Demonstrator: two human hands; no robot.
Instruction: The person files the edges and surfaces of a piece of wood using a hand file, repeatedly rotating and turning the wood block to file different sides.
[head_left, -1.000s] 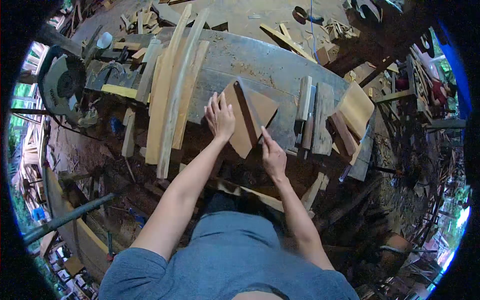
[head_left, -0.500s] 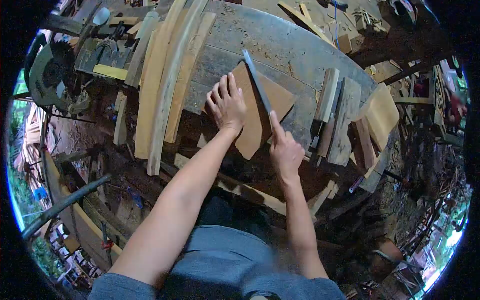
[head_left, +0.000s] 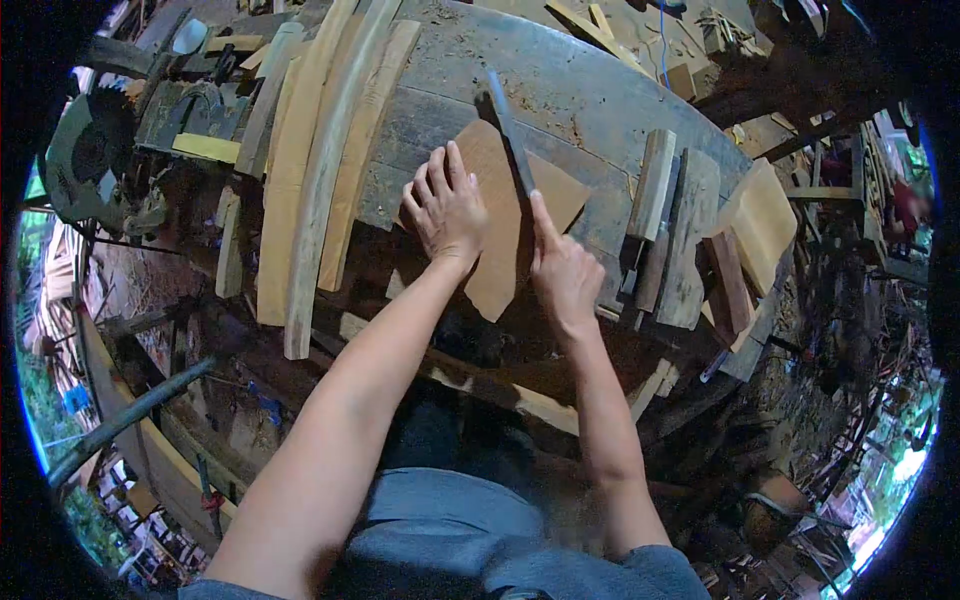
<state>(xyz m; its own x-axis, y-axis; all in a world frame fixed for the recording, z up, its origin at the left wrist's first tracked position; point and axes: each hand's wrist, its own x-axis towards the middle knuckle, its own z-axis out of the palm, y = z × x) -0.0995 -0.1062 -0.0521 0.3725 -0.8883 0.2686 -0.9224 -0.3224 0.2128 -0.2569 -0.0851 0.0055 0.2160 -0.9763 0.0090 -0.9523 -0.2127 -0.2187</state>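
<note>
- Along the near edge of the wide grey wooden worktop (head_left: 620, 115), the flat light-brown angular wooden board (head_left: 500, 265) lies near the middle, its near tip seeming to reach past that edge.
- Your left hand (head_left: 447, 208) rests palm down on the board's left side, fingers extended and slightly spread, not closed around anything.
- Your right hand (head_left: 567, 275) is curled around the near end of the long narrow grey metal tool (head_left: 512, 135), index finger stretched along it.
- The tool slants across the board, its far tip beyond the board's far corner; you cannot tell whether it touches the wood.
- Toward the worktop's left end lie long pale wooden planks (head_left: 335, 150), jutting over the near edge.
</note>
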